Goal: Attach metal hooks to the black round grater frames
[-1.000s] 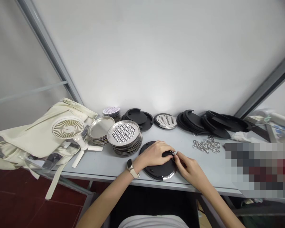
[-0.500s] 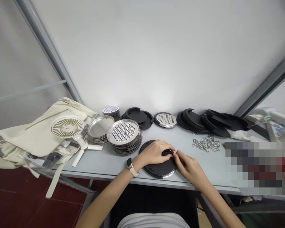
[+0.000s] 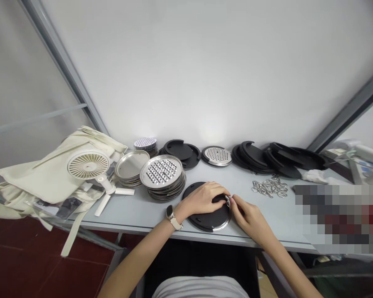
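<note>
A black round grater holder (image 3: 209, 219) with a metal rim showing along its lower right lies flat near the table's front edge. My left hand (image 3: 202, 198) rests across its top, fingers curled over the far right side, with thumb and forefinger close to a small metal wire clip (image 3: 228, 201). At the holder's right edge, my right hand (image 3: 248, 217) pinches this clip between thumb and forefinger. Whether the clip passes through the holder is hidden by the fingers. A loose pile of similar wire clips (image 3: 270, 187) lies to the right of my hands.
Left of the holder stand stacked grater discs (image 3: 161, 174) and plain metal discs (image 3: 132, 165). Black holders (image 3: 255, 157) and a perforated disc in a holder (image 3: 217, 156) line the wall. A handheld fan (image 3: 89, 165) and cream bag (image 3: 49, 165) occupy the left end.
My right fingertips have shifted slightly, and more of the metal clip shows between the two hands. The holder and my left hand stay almost in place.
</note>
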{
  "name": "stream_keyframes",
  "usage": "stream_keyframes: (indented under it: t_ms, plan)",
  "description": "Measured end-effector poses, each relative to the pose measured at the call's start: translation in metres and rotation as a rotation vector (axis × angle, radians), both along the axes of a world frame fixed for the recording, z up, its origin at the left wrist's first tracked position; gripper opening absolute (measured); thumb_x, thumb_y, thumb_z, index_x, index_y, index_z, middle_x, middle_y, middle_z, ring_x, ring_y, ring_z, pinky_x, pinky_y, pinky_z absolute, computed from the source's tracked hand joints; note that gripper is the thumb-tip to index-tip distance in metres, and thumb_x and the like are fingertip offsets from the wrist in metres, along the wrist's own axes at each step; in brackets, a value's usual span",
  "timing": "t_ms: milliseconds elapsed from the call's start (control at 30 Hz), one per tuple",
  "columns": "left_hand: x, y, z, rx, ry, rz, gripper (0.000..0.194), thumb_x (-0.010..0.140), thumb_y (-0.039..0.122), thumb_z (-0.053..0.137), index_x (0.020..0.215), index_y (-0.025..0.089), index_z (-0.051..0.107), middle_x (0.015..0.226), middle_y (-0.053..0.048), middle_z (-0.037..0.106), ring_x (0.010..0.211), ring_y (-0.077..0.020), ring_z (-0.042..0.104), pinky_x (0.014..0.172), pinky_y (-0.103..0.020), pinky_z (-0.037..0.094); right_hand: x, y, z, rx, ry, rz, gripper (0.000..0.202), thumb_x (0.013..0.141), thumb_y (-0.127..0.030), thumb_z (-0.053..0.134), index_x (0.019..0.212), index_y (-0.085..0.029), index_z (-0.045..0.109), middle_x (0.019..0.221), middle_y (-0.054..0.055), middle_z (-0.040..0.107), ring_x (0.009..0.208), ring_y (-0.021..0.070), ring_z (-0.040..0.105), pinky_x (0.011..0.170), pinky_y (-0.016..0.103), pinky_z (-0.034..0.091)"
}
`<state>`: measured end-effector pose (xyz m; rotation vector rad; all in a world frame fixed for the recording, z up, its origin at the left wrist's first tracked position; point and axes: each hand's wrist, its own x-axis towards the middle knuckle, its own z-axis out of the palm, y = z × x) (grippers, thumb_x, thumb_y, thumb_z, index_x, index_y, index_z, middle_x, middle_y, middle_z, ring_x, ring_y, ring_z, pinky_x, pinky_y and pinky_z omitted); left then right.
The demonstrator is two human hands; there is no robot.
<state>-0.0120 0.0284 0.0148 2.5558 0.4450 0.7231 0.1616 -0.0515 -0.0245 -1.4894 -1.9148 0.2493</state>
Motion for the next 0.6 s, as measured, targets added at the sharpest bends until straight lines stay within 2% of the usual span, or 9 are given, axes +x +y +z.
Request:
stream_keyframes:
  t_ms: [233,600]
  plan:
    - [-0.001,-0.0009,0.0016,-0.026,-0.003,0.019,0.021,0.084,0.016,0.055,0.105,0.018,0.057,0.103,-0.006,0.063,0.1,-0.0183,0.057,0.093,-0.032,0.042,0.0007,0.002,-0.0012,-0.071,-0.013,0.014,0.026,0.096,-0.033,0.031,0.089,-0.021,0.053,0.061,0.0,0.058,0.049,0.0145,0.053,0.051,0.024,0.038]
    - [-0.0015,-0.0017,-0.0004,-0.106,-0.021,0.01,0.023,0.085,0.015,0.053,0.107,0.018,0.057,0.106,-0.006,0.062,0.101,-0.018,0.058,0.089,-0.031,0.045,-0.0003,0.0012,0.0026,-0.074,-0.007,0.016,0.028,0.095,-0.033,0.031,0.082,-0.021,0.053,0.06,0.001,0.06,0.049,0.0148,0.055,0.048,0.024,0.036]
